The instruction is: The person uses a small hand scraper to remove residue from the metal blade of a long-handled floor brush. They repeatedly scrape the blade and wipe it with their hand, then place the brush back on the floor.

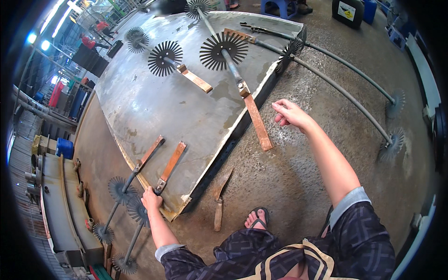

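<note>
At the near left corner of the metal-topped table (154,112), my left hand (151,199) is closed around a rod that carries dark slotted discs (138,211) and ends in a flat copper-coloured bar (174,158). The discs hang past the table's edge. My right hand (290,113) is in the air beyond the table's right edge, fingers loosely bent and nothing in them. Nearest to it is another copper-coloured bar (258,122), jutting over the edge from a rod with a large slotted disc (223,50). A similar rod with its bar (150,152) lies left of the held one.
More disc rods lie across the table's far part; two long rods (343,88) overhang its right side. A knife (218,212) lies on the wet floor by my sandalled foot (257,218). A metal trough (58,200) stands left; a black jerrycan (347,13) stands far right.
</note>
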`<state>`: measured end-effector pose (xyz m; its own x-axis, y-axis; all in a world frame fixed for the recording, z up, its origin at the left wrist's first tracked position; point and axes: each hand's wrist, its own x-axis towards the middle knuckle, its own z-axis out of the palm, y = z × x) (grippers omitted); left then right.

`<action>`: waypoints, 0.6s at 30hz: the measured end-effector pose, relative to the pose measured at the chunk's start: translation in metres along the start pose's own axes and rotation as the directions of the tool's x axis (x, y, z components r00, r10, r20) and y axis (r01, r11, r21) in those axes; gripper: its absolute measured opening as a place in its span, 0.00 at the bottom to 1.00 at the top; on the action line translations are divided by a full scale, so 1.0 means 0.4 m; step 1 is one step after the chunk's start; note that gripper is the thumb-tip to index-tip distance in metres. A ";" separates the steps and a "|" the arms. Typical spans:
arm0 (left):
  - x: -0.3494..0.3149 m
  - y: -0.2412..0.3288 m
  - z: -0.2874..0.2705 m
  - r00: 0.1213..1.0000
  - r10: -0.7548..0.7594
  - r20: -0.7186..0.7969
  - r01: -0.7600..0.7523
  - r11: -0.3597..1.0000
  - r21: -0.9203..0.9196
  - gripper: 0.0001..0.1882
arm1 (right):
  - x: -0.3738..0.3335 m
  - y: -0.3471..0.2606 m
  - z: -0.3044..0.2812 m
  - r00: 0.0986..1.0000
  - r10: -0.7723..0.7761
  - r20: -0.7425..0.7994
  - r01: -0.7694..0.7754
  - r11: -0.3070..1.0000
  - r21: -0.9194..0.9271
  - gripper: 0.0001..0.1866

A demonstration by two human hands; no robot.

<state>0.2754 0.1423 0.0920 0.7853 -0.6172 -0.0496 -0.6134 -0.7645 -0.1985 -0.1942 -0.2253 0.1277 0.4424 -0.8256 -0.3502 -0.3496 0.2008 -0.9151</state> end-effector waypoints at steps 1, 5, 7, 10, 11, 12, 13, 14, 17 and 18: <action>-0.009 -0.005 0.001 1.000 0.013 0.003 -0.013 1.000 0.002 0.17 | 0.001 0.005 -0.008 1.000 -0.012 0.002 0.012 1.000 -0.028 0.31; -0.084 -0.007 0.003 0.974 0.171 -0.149 -0.174 0.985 -0.005 0.18 | -0.001 0.007 -0.018 0.985 -0.145 -0.094 0.136 0.986 -0.096 0.21; -0.128 -0.015 0.021 0.934 0.237 -0.268 -0.255 0.966 -0.035 0.18 | -0.006 -0.010 -0.014 0.947 -0.284 -0.151 0.258 0.951 -0.173 0.18; -0.187 -0.039 0.044 0.923 0.291 -0.253 -0.326 0.940 -0.106 0.16 | -0.051 -0.052 0.043 0.845 -0.476 -0.245 0.436 0.877 -0.203 0.11; -0.210 -0.048 0.055 0.933 0.277 -0.229 -0.313 0.939 -0.140 0.16 | -0.069 -0.067 0.067 0.799 -0.540 -0.265 0.498 0.841 -0.210 0.10; -0.228 -0.036 0.047 0.938 0.271 -0.215 -0.310 0.934 -0.177 0.16 | -0.089 -0.088 0.089 0.775 -0.580 -0.251 0.550 0.814 -0.185 0.10; -0.241 -0.022 0.039 0.940 0.273 -0.207 -0.316 0.923 -0.220 0.16 | -0.111 -0.109 0.109 0.742 -0.624 -0.245 0.600 0.782 -0.170 0.09; -0.262 -0.021 0.036 0.953 0.234 -0.192 -0.278 0.927 -0.250 0.17 | -0.124 -0.122 0.130 0.662 -0.733 -0.158 0.678 0.675 -0.292 0.08; -0.292 -0.031 0.040 0.971 0.157 -0.178 -0.205 0.933 -0.297 0.17 | -0.147 -0.155 0.186 0.534 -0.844 0.056 0.795 0.478 -0.374 0.08; -0.286 -0.046 0.049 0.972 0.185 -0.148 -0.219 0.940 -0.262 0.15 | -0.157 -0.163 0.197 0.506 -0.858 0.083 0.810 0.440 -0.388 0.08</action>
<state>0.1984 0.2306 0.0820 0.6369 -0.7686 0.0600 -0.7705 -0.6323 0.0803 -0.1343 -0.1449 0.1936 0.5926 -0.5466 0.5916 -0.1159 -0.7847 -0.6089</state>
